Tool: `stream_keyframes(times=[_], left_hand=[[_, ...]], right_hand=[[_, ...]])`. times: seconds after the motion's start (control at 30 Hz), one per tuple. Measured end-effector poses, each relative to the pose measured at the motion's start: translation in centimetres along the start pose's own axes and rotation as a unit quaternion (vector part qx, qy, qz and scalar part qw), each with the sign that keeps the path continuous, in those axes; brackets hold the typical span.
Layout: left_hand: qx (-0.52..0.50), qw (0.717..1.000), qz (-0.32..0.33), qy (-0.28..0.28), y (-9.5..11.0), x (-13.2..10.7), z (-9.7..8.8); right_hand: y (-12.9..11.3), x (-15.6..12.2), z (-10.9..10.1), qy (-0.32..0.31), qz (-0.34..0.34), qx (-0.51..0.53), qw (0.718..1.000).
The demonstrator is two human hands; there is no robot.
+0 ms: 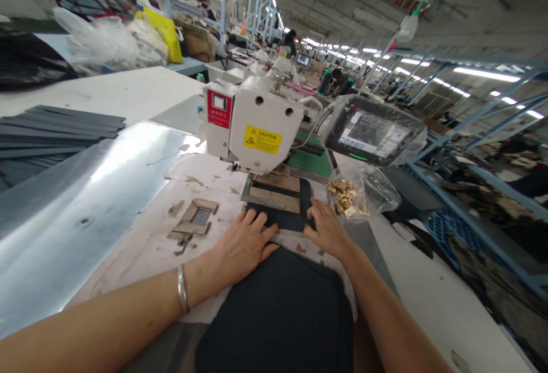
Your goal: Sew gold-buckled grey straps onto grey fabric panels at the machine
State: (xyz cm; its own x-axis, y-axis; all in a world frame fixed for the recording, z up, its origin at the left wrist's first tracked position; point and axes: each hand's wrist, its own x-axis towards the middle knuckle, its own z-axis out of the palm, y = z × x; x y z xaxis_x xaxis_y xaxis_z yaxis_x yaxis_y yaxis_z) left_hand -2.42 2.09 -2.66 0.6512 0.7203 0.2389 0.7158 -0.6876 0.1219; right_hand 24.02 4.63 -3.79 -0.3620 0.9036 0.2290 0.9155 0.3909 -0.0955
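A dark blue-grey panel (pixel 295 223) lies under the clamp frame (pixel 276 199) of a white sewing machine (pixel 261 116). My left hand (pixel 248 242) rests flat at the panel's near left edge, fingers spread; a silver bangle is on that wrist. At the panel's right edge, my right hand (pixel 327 227) touches it with bent fingers, thumb apart from them. A larger dark piece (pixel 286 310) lies nearest me, its far end just below my left fingertips. The needle area is hidden behind the machine head.
A metal frame piece (pixel 194 219) lies left of the clamp. Gold hardware (pixel 346 196) sits in a clear bag at right, below a plastic-wrapped control screen (pixel 370 130). Dark strips (pixel 55 133) are stacked at far left beside a shiny metal sheet (pixel 98 190). People work in the background.
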Motion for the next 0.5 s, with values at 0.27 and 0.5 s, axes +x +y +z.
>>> stream_keyframes(times=[0.27, 0.5], left_hand=[[0.005, 1.0, 0.004, 0.0, 0.1, -0.2, 0.2], [0.011, 1.0, 0.002, 0.017, 0.2, 0.1, 0.8]], right_hand=[[-1.9, -4.3, -1.4, 0.049, -0.005, 0.117, 0.992], [5.9, -1.4, -2.5, 0.097, 0.122, -0.004, 0.988]])
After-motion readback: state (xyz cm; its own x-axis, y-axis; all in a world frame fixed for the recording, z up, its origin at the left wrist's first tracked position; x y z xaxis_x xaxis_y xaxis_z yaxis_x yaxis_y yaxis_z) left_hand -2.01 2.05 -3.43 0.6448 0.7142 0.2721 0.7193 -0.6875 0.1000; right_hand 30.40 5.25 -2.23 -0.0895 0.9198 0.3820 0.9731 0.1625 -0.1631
